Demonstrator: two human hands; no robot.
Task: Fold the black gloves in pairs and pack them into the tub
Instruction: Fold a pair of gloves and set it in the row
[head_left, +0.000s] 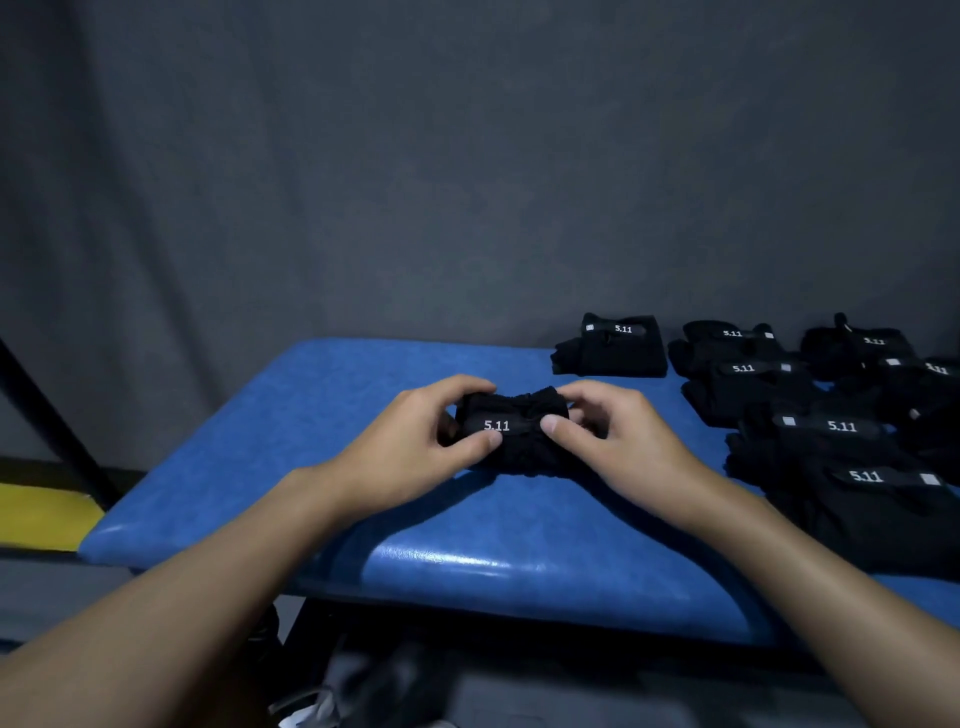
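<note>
Fingers (457, 387) and thumbs of both hands are curled round a glove bundle (511, 436), a black rolled pair with a white "5.11" label facing up, at the middle of a blue padded table (467, 571). The left hand (410, 441) pinches the bundle's left end. The right hand (618, 441) pinches its right end, thumb pressed at the gathered middle. Farther right, loose black gloves (841, 467) lie overlapping in a heap, well apart from the bundle. Near the far edge sits one folded pair (613, 345), in front of a grey backdrop. The tub is not in view. The roll looks springy: if either thumb eases off before the fold is tucked, it would likely unroll and the pair could separate.
</note>
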